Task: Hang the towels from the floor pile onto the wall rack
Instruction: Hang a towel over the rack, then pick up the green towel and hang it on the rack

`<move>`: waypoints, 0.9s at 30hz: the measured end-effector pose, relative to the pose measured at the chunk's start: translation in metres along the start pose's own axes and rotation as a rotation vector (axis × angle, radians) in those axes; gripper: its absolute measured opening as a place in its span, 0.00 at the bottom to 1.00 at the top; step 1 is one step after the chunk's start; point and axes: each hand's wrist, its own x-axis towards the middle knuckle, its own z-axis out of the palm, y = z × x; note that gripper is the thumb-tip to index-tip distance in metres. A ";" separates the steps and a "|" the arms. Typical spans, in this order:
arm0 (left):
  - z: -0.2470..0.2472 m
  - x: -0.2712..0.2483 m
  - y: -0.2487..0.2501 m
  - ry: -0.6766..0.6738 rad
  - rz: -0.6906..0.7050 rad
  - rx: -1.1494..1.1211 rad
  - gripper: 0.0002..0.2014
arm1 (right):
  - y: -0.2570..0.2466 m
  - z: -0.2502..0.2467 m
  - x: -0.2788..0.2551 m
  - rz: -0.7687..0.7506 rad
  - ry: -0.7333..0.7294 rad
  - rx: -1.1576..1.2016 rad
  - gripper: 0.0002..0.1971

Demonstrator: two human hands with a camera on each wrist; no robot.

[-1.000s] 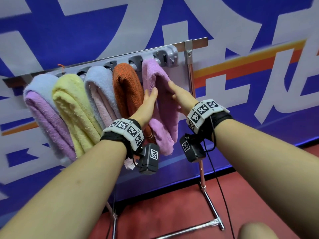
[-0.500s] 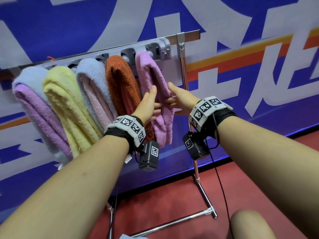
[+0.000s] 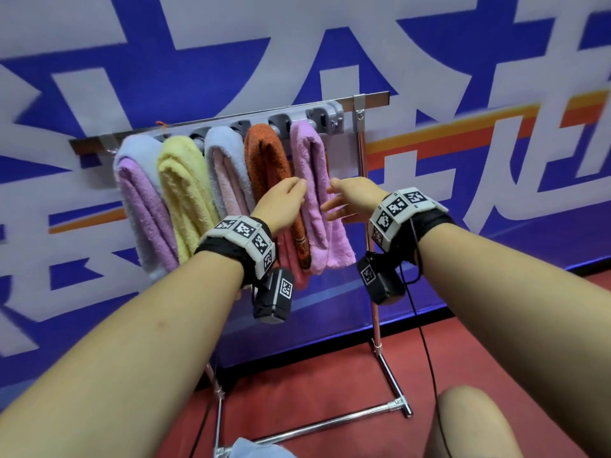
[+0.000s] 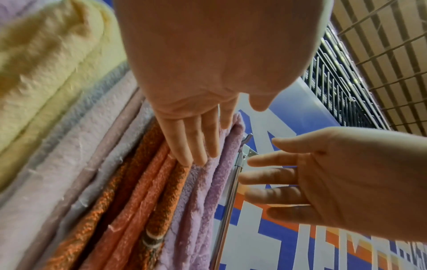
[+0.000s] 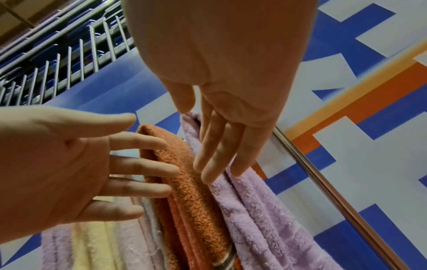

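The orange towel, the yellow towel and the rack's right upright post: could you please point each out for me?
orange towel (image 3: pixel 264 153): head view, its upper fold below the rack.
yellow towel (image 3: pixel 185 186): head view, middle of its front fold.
right upright post (image 3: pixel 373 305): head view, bare shaft below the towels.

Towels: all looped terry cloth, matt and fuzzy; the pink towel (image 3: pixel 310 180) and yellow towel (image 3: pixel 185 190) have a soft, plush pile, while the orange towel (image 3: pixel 264 157) has a coarser, nubbier weave with a flat striped woven band near its hem. Rack (image 3: pixel 363 153): upright post and floor bars are polished metal tube, bright and glossy with sharp reflections; the hook strip (image 3: pixel 330 117) on the top rail looks like smooth grey plastic. Floor (image 3: pixel 330 375): red, matt, even; wall banner (image 3: pixel 496 61): smooth printed sheet with a faint sheen.
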 end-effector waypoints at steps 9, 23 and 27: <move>-0.038 -0.052 0.013 0.116 0.155 0.375 0.18 | -0.027 0.009 -0.073 -0.188 0.095 -0.172 0.07; -0.035 -0.113 -0.008 0.116 0.136 0.561 0.15 | 0.004 0.044 -0.110 -0.302 0.155 -0.722 0.11; -0.015 -0.120 -0.035 0.111 0.084 0.606 0.15 | 0.042 0.057 -0.098 -0.258 0.091 -0.742 0.11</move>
